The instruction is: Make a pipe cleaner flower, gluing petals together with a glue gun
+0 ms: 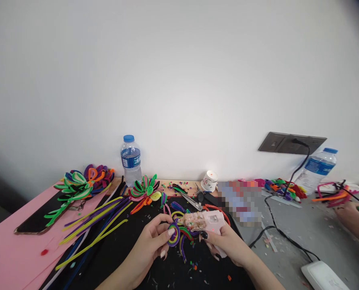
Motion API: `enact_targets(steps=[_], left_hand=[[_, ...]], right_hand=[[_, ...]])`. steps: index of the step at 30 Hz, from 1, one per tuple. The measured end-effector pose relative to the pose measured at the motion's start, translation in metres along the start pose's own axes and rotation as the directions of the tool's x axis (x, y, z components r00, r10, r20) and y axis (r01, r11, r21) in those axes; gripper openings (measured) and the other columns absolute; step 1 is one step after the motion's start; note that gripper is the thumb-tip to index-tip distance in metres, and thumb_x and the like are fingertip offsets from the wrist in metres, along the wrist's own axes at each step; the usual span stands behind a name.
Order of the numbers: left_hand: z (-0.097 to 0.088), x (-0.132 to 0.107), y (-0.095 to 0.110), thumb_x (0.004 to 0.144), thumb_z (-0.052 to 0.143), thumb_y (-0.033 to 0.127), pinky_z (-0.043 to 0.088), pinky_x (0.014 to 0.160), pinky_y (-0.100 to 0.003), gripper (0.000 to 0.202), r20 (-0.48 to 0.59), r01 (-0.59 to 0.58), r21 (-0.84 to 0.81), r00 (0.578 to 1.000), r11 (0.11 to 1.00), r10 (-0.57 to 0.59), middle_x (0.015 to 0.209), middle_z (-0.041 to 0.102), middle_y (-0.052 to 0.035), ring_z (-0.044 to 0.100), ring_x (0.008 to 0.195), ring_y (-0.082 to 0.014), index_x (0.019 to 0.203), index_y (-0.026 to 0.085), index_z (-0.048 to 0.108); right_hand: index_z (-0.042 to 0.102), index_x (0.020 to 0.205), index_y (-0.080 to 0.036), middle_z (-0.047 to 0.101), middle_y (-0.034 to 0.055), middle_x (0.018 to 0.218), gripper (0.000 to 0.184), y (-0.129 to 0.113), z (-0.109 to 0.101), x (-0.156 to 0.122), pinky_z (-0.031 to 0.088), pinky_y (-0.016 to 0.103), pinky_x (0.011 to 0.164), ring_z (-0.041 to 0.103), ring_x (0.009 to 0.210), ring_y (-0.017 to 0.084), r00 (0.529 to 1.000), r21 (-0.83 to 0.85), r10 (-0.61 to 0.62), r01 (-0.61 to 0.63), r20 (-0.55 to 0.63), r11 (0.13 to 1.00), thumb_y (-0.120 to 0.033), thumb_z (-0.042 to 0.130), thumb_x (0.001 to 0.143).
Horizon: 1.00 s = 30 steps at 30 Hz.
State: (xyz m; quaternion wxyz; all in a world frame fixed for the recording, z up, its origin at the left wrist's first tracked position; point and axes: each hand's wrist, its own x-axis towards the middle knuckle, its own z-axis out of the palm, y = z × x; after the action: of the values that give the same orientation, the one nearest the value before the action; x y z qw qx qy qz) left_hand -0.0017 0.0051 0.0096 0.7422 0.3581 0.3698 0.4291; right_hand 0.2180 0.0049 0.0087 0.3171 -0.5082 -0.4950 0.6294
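My left hand (155, 237) is closed, its thumb and fingers pinching a purple, yellow and blue pipe cleaner loop (174, 235). In my right hand (227, 243) is a pale pink glue gun (213, 220), its speckled, bit-covered front pointing left. The narrow tip comes close to the pipe cleaners by my left fingers; whether it touches them I cannot tell. More loops in green, red and purple (187, 233) lie partly hidden beneath the glue gun. Just behind are scissors (194, 204) with red-orange handles.
Loose pipe cleaners (91, 237), a phone (37, 219) and pipe cleaner flowers (145, 189) lie to the left. A water bottle (131, 161) and paper cup (209, 181) stand by the wall. Rightward are a cable (271, 217), a white power strip (322, 276) and another person's hand (353, 217).
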Motion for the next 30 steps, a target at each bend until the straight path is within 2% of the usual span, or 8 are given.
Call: enact_targets(steps=[7, 18, 23, 25, 27, 28, 29, 30], left_hand=[[-0.001, 0.001, 0.0, 0.069, 0.066, 0.032, 0.025, 0.04, -0.018, 0.025, 0.018, -0.007, 0.01, 1.0, 1.0, 0.007, 0.062, 0.045, 0.0077, 0.03, 0.036, -0.0005, 0.084, 0.021, 0.05], [-0.001, 0.002, -0.001, 0.072, 0.064, 0.03, 0.025, 0.04, -0.018, 0.021, 0.05, -0.009, 0.023, 0.999, 1.0, 0.008, 0.06, 0.043, 0.0079, 0.029, 0.036, -0.0005, 0.084, 0.02, 0.05], [0.002, -0.001, 0.0, 0.07, 0.065, 0.031, 0.025, 0.039, -0.017, 0.022, 0.025, -0.012, 0.031, 1.0, 0.999, 0.011, 0.059, 0.043, 0.0081, 0.028, 0.036, -0.0003, 0.082, 0.02, 0.05], [0.002, -0.002, 0.0, 0.071, 0.065, 0.031, 0.026, 0.039, -0.017, 0.022, 0.017, -0.017, 0.035, 1.0, 0.999, 0.016, 0.06, 0.043, 0.008, 0.027, 0.036, 0.0, 0.082, 0.02, 0.05], [0.002, -0.001, -0.001, 0.071, 0.065, 0.031, 0.026, 0.039, -0.017, 0.022, 0.012, -0.027, 0.036, 1.0, 0.999, 0.026, 0.061, 0.044, 0.0077, 0.027, 0.036, 0.0004, 0.083, 0.02, 0.05], [0.001, -0.001, -0.001, 0.071, 0.065, 0.032, 0.026, 0.039, -0.017, 0.023, 0.014, -0.03, 0.036, 0.999, 0.999, 0.029, 0.062, 0.045, 0.0075, 0.027, 0.036, 0.0005, 0.083, 0.02, 0.051], [0.001, 0.0, -0.001, 0.07, 0.065, 0.032, 0.026, 0.039, -0.017, 0.023, 0.018, -0.033, 0.035, 0.999, 0.999, 0.033, 0.062, 0.045, 0.0075, 0.028, 0.035, 0.0005, 0.083, 0.02, 0.051], [0.0, 0.0, -0.002, 0.069, 0.066, 0.033, 0.026, 0.038, -0.017, 0.024, 0.023, -0.034, 0.033, 0.999, 0.999, 0.034, 0.061, 0.046, 0.0075, 0.028, 0.035, 0.0005, 0.083, 0.019, 0.051]], right_hand=[[0.049, 0.069, -0.017, 0.044, -0.0081, 0.045, 0.039, -0.002, 0.0, 0.0, 0.03, 0.017, 0.035, 0.033, 0.035, 0.004, 1.0, -0.027, -0.016, 0.016, -0.003, 1.0, -0.051, 0.066, 0.063], [0.05, 0.1, -0.015, 0.04, -0.0098, 0.046, 0.05, -0.002, -0.003, -0.001, 0.029, 0.017, 0.036, 0.032, 0.037, 0.005, 0.999, -0.076, -0.034, 0.033, -0.013, 0.997, -0.049, 0.064, 0.066], [0.053, 0.108, -0.014, 0.042, -0.0077, 0.049, 0.046, -0.016, -0.005, -0.006, 0.031, 0.018, 0.038, 0.034, 0.039, 0.006, 0.993, -0.182, -0.111, 0.104, -0.027, 0.978, -0.042, 0.06, 0.072], [0.055, 0.11, -0.015, 0.055, -0.002, 0.057, 0.043, -0.026, -0.01, -0.01, 0.038, 0.021, 0.044, 0.045, 0.045, 0.01, 0.975, -0.282, -0.216, 0.195, -0.045, 0.939, -0.038, 0.057, 0.074], [0.057, 0.111, -0.016, 0.066, 0.0047, 0.078, 0.039, -0.035, -0.02, -0.013, 0.045, 0.026, 0.058, 0.056, 0.063, 0.016, 0.935, -0.411, -0.348, 0.29, -0.073, 0.864, -0.035, 0.053, 0.077], [0.059, 0.109, -0.016, 0.067, 0.0064, 0.086, 0.038, -0.039, -0.027, -0.015, 0.045, 0.028, 0.063, 0.059, 0.071, 0.019, 0.916, -0.495, -0.388, 0.292, -0.103, 0.819, -0.034, 0.052, 0.077], [0.061, 0.104, -0.015, 0.068, 0.0072, 0.087, 0.036, -0.041, -0.036, -0.017, 0.045, 0.029, 0.065, 0.06, 0.075, 0.022, 0.9, -0.592, -0.403, 0.236, -0.166, 0.771, -0.034, 0.051, 0.076], [0.064, 0.096, -0.013, 0.068, 0.0074, 0.081, 0.033, -0.042, -0.045, -0.019, 0.045, 0.03, 0.063, 0.06, 0.073, 0.024, 0.879, -0.685, -0.398, 0.12, -0.263, 0.719, -0.035, 0.05, 0.076]])
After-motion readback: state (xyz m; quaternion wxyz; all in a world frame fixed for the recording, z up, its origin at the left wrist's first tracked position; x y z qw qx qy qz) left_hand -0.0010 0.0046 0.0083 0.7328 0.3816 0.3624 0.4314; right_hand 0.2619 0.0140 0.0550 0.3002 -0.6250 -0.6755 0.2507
